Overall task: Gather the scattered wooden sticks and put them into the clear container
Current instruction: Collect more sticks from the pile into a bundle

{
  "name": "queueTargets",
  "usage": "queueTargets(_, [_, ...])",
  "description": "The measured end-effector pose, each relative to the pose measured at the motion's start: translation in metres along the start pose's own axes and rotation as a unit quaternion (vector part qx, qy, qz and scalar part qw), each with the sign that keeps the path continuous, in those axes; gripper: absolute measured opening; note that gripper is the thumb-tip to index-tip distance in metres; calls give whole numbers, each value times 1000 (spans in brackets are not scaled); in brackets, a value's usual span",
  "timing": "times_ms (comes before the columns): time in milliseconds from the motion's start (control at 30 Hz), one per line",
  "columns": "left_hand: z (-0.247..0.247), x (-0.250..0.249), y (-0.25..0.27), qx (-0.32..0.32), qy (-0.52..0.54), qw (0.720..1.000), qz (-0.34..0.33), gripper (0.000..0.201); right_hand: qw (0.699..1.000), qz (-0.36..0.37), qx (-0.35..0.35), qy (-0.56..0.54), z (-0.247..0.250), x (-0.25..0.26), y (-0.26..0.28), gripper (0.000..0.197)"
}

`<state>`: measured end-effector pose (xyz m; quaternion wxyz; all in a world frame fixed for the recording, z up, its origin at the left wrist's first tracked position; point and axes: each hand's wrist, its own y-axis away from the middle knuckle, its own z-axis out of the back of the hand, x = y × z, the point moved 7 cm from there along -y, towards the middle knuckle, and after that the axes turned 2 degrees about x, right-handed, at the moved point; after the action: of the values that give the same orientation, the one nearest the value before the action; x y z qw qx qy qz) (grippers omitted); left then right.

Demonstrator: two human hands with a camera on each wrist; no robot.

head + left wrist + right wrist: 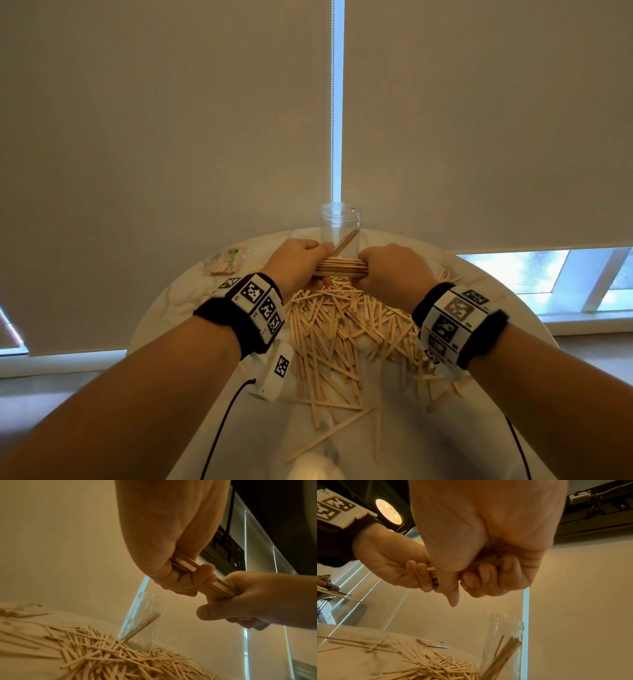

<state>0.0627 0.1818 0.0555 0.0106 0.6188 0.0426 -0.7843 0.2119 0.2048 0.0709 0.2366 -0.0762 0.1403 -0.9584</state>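
Observation:
A bundle of wooden sticks (340, 267) lies level between both hands, above the table. My left hand (299, 265) grips its left end and my right hand (390, 270) grips its right end, fingers curled round it. The left wrist view shows the bundle (221, 586) running from my left hand (171, 563) into my right hand (248, 599). Just behind the hands stands the clear container (340, 228), upright and open-topped, with a few sticks leaning inside (503, 651). A large heap of loose sticks (346, 329) covers the table below my hands.
The round white table (479, 411) stands against drawn roller blinds (171, 137). A small packet of sticks (227, 262) lies at the table's far left. A white tagged block (279, 371) with a black cable rests near my left wrist.

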Motion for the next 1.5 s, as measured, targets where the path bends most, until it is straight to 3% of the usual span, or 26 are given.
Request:
queueTargets(100, [9, -1, -2, -35, -31, 999, 16, 39, 1000, -6, 14, -22, -1, -1, 0, 23])
queueTargets(167, [17, 4, -2, -71, 51, 994, 66, 51, 999, -10, 14, -32, -1, -1, -1, 23])
queueTargets(267, [5, 5, 0, -19, 238, 966, 95, 59, 999, -3, 10, -42, -2, 6, -3, 21])
queueTargets(367, [-9, -2, 4, 15, 264, 962, 72, 57, 999, 4, -5, -39, -1, 13, -3, 17])
queueTargets(467, [-8, -5, 5, -11, 178, 980, 89, 49, 1000, -13, 1, -20, -2, 8, -3, 24])
queueTargets(533, [0, -7, 2, -48, -6, 997, 66, 46, 999, -33, 6, 7, -2, 2, -4, 25])
queueTargets(600, [3, -11, -3, -91, -142, 986, 1, 47, 998, -49, 19, 15, -2, -3, -5, 25])
queueTargets(667, [4, -10, -8, -119, -142, 982, -25, 46, 998, -36, 40, -9, -4, -3, -6, 29])
queueTargets(767, [14, 2, -21, -150, -101, 983, -5, 42, 991, 33, 54, -117, 0, 6, -6, 47])
queueTargets(900, [11, 12, -43, -81, -14, 996, 36, 52, 993, 73, 10, -97, 16, 4, -24, 71])
queueTargets(1000, [20, 10, -68, -79, 36, 994, 69, 55, 998, 39, -2, -59, 39, -20, -57, 64])
queueTargets(1133, [44, 12, -116, -116, -42, 991, 46, 29, 999, -33, -5, 40, 76, -58, -118, 69])
queueTargets(1167, [42, 11, -129, -108, -70, 991, 40, 39, 996, -40, 5, 78, 78, -62, -135, 69])
queueTargets(1267, [29, 8, -165, -65, -172, 982, 40, 103, 981, -34, 37, 186, 65, -53, -182, 62])
queueTargets(1333, [19, 5, -183, -42, -218, 975, 25, 133, 970, -16, 56, 234, 51, -41, -206, 58])
queueTargets(1400, [7, 6, -197, -16, -224, 974, 9, 142, 958, 1, 95, 271, 27, -28, -226, 55])
queueTargets(1500, [-5, 18, -208, -6, -217, 976, -4, 125, 948, 15, 166, 270, -18, -19, -250, 43])
